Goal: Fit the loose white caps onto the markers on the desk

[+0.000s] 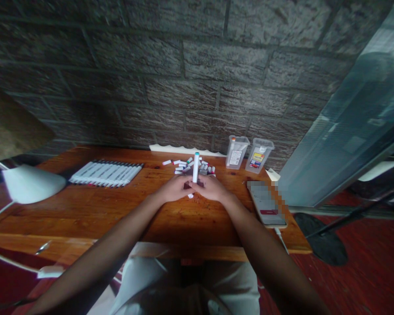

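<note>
The left hand [177,188] and right hand [212,187] together grip one upright marker [196,168], a marker row [105,173] already neatly aligned leftward, loose markers [179,168] lying unaligned just beyond them.

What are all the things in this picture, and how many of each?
Table: 1, orange-brown, middle
Wall: 1, grey, behind table
Floor: 1, red, below
Marker: 1, white with blue-green end, upright mid-table
Short pieces: many, white with coloured ends, behind marker
Pen row: too tight to count, white with dark ends, table left
Tubs: 2, clear, back right
Strip: 1, white, along wall
Phone: 1, screen blurred, table right
Lamp: 1, white base, brownish shade, left
Cables: 2, white, by phone and lamp
Panel: 1, bluish, right
Stand: 1, black, floor right
Trousers: 1 pair, pale, bottom
Arms: 2, bare, reaching over table
Left hand: 1, bare, at marker's lower end
Right hand: 1, bare, same place
</note>
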Demonstrator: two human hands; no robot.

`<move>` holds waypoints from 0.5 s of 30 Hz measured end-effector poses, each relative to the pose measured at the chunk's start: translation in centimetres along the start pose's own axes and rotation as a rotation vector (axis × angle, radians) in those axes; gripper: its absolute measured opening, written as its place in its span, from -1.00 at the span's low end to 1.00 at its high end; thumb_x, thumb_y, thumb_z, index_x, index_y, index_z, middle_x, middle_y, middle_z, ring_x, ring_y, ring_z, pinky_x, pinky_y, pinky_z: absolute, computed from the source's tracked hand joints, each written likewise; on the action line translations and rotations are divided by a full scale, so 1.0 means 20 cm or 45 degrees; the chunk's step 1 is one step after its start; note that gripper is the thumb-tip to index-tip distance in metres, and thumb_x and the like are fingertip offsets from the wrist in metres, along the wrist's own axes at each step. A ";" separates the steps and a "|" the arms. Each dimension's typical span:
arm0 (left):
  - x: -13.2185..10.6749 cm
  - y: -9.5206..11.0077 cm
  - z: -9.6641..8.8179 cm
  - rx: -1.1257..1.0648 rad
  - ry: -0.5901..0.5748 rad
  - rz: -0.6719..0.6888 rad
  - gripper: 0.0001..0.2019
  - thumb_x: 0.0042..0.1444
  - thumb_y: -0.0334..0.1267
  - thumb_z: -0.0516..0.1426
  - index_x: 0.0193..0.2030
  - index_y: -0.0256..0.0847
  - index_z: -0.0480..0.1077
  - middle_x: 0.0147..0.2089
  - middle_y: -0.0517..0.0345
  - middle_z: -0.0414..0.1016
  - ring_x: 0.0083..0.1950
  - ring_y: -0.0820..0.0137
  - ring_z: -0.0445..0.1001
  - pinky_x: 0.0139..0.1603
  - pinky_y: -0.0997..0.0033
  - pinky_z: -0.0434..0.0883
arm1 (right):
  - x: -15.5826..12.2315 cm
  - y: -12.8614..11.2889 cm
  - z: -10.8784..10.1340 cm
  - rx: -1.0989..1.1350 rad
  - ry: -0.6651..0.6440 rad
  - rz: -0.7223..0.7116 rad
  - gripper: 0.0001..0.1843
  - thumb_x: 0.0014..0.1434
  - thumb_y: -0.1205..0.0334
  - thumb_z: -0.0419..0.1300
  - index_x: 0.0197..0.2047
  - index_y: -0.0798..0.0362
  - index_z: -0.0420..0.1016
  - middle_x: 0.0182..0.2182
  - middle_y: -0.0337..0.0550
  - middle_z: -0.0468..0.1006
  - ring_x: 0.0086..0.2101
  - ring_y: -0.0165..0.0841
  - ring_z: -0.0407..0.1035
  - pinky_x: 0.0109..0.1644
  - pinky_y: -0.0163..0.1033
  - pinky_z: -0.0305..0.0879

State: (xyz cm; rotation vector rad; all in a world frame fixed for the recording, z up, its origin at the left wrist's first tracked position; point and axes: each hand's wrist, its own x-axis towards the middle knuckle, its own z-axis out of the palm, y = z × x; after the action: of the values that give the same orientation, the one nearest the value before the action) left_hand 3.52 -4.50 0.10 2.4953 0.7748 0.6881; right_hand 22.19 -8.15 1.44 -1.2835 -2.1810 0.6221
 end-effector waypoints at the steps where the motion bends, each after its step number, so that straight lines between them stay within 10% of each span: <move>1: 0.00 0.00 0.00 0.005 0.000 0.000 -0.81 0.14 -0.22 0.14 -0.25 -0.33 0.46 -0.37 0.15 0.47 -0.38 0.47 0.36 -0.32 0.56 0.30 | 0.00 0.00 0.00 -0.005 -0.005 0.005 -0.64 0.27 0.06 0.09 0.00 0.08 0.51 -0.19 -0.08 0.61 -0.27 -0.38 0.46 -0.22 -0.35 0.25; 15: 0.00 0.00 0.01 -0.090 -0.058 0.022 -0.79 0.10 -0.20 0.17 -0.29 -0.35 0.47 -0.38 0.14 0.49 -0.37 0.47 0.38 -0.30 0.57 0.32 | -0.06 -0.12 -0.04 -0.271 -0.092 0.081 -0.61 0.33 0.12 0.00 0.08 0.12 0.47 -0.01 0.03 0.55 -0.06 -0.23 0.44 0.00 -0.23 0.28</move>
State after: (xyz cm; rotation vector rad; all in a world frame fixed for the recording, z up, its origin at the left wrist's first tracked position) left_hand 3.67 -4.49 0.05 2.4477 0.7010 0.6514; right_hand 21.74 -10.14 3.26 -1.4642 -2.3236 0.4773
